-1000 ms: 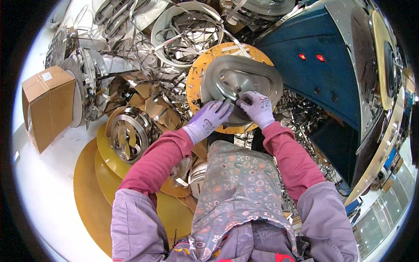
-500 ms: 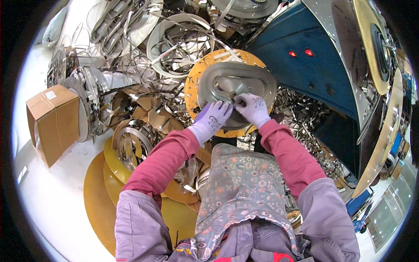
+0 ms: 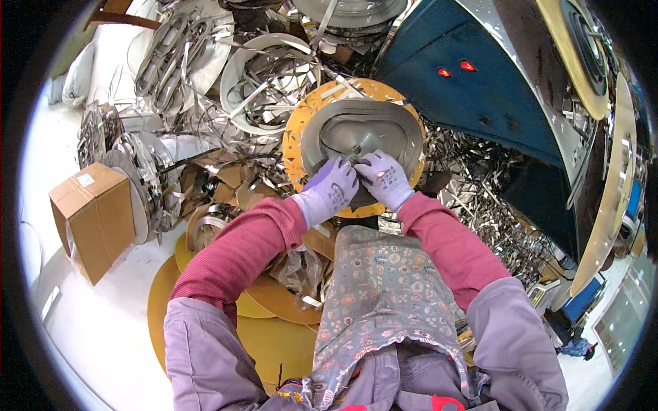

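Note:
A loosely wound coil of grey metal strip [image 3: 404,147] rests on a round orange-yellow disc [image 3: 296,130], with a dark spindle hole near the middle of the coil. My left hand [image 3: 330,190], in a pale lilac glove, has its fingers curled onto the coil's near inner edge. Right beside it, my right hand [image 3: 386,179], gloved alike, pinches that same edge, the fingertips of both hands almost meeting. What lies between the fingertips is partly hidden by the gloves. The coil's inner opening looks wavy and irregular rather than round.
Scrap strips [image 3: 473,185] lie heaped around the disc. A white round tub [image 3: 229,79] of strips stands beyond, a cardboard box [image 3: 103,222] at left. A dark blue machine panel [image 3: 466,103] with two red lights rises at right. Large yellow discs [image 3: 168,294] lie lower left.
My right hand has come down slightly and lies flatter over the coil's near edge. The coil's inner opening has changed shape, widening. The whole view has shifted a little.

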`<state>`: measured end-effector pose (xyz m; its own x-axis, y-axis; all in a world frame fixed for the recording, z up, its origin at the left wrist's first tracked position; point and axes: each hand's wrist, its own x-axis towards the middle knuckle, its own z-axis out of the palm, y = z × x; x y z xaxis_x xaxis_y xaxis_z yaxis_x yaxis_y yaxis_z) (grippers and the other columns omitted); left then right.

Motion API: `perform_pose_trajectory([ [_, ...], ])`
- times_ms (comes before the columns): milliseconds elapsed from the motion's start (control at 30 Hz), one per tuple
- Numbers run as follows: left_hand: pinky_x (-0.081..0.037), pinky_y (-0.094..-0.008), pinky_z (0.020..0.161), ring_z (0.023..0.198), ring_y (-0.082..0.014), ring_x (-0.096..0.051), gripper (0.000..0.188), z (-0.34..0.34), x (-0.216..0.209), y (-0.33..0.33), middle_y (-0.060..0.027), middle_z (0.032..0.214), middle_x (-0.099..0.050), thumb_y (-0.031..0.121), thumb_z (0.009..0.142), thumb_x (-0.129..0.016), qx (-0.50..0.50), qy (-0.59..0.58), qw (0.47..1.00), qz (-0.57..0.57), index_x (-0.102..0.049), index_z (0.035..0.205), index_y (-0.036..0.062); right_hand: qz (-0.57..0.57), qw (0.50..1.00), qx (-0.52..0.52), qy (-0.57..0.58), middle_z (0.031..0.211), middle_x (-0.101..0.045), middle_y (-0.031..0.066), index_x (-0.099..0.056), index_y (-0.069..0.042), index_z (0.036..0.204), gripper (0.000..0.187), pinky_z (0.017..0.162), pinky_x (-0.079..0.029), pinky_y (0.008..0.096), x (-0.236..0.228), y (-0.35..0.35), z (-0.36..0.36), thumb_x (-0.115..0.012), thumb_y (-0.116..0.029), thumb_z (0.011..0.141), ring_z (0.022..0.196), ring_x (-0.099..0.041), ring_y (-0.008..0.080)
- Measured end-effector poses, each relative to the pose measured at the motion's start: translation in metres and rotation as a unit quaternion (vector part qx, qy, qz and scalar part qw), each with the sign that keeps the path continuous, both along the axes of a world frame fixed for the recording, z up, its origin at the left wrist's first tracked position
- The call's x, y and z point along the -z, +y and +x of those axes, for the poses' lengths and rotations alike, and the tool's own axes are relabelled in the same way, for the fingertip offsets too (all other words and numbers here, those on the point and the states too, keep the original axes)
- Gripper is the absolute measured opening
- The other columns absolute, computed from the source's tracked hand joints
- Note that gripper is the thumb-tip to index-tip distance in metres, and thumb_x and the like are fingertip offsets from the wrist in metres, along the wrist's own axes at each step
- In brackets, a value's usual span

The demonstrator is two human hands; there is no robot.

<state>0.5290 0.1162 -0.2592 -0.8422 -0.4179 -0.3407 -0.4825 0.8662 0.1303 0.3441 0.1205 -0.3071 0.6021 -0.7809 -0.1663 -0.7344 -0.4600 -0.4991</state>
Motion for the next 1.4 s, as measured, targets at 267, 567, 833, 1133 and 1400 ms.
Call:
perform_pose_trajectory([
  [267,-0.045,-0.0363,0.074,0.081,-0.0256,-0.056,0.014,-0.003,0.004,-0.008,-0.0097,0.087,-0.055,0.015,0.077,-0.056,0.052,0.005,0.997,0.051,-0.059,0.089,0.0086,0.167,0.971,-0.126,0.111,0.106,-0.060,0.0121,-0.063,-0.013,0.103,0.024,0.087,-0.045,0.0399,-0.020,-0.027,0.003,-0.055,-0.014,0.080,0.100,-0.058,0.0278],
  [567,-0.049,-0.0381,0.073,0.085,-0.0311,-0.059,0.033,-0.035,-0.072,-0.076,-0.0157,0.091,-0.056,0.022,0.069,-0.065,0.071,-0.056,0.968,0.233,-0.058,0.095,0.0030,0.024,0.918,0.344,-0.198,0.115,-0.061,0.0098,-0.063,-0.009,0.108,0.029,0.095,-0.043,0.0379,-0.088,0.026,-0.127,-0.055,-0.002,0.081,0.109,-0.055,0.0288],
  [833,-0.049,-0.0281,0.075,0.081,-0.0122,-0.061,0.040,-0.088,-0.193,-0.195,-0.0094,0.092,-0.068,0.021,0.077,-0.069,-0.214,-0.020,0.855,0.472,-0.063,0.110,-0.0009,0.095,0.874,0.397,-0.265,0.114,-0.062,0.0122,-0.063,-0.003,0.108,0.027,0.095,-0.044,0.0338,-0.141,0.029,-0.153,-0.054,-0.003,0.083,0.110,-0.057,0.0262],
  [1133,-0.044,-0.0196,0.065,0.075,-0.0053,-0.054,0.046,-0.042,-0.354,-0.185,-0.0009,0.091,-0.062,0.022,0.080,-0.069,-0.468,0.279,0.707,0.451,-0.059,0.116,-0.0047,0.026,0.864,0.313,-0.394,0.118,-0.059,0.0155,-0.057,-0.004,0.120,0.046,0.093,-0.045,0.0362,-0.236,-0.055,-0.073,-0.067,-0.022,0.079,0.108,-0.057,0.0302],
  [1400,-0.053,-0.0266,0.076,0.083,-0.0136,-0.064,0.042,-0.010,-0.476,-0.148,-0.0090,0.099,-0.064,0.014,0.084,-0.063,-0.457,0.439,0.633,0.443,-0.053,0.120,-0.0063,0.071,0.804,0.297,-0.510,0.100,-0.066,0.0175,-0.057,0.003,0.117,0.053,0.078,-0.049,0.0313,-0.350,-0.101,0.001,-0.070,-0.032,0.079,0.086,-0.064,0.0219],
])
